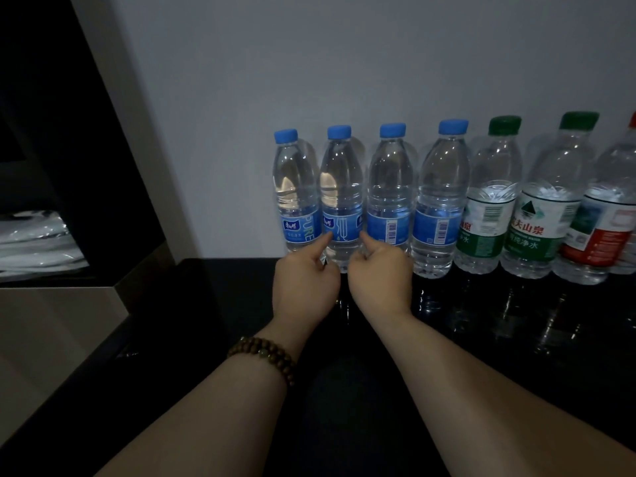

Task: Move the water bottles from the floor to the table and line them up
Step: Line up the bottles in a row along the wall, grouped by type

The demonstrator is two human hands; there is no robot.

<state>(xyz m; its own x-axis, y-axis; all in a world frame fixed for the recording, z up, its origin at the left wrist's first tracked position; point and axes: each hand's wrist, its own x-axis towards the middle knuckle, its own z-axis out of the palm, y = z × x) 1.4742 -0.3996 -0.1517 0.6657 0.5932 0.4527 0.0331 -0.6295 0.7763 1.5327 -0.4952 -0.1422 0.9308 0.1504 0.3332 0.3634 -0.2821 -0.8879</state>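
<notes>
Lining-up step. The second blue-capped bottle (340,187) stands against the wall (309,63). Your left hand (306,280) and right hand (378,273), otherwise curled, each touch it with one straight forefinger. Next, nudge it gently into line.

My 2 forearms are bare, all the way up to my left hand (304,287) and my right hand (380,280). Just behind my left hand, the wrist wears a bracelet (272,356) of round dark-brown wooden beads wound in stacked rows. 1 paler, greenish bead (262,352) sits among them on top.
</notes>
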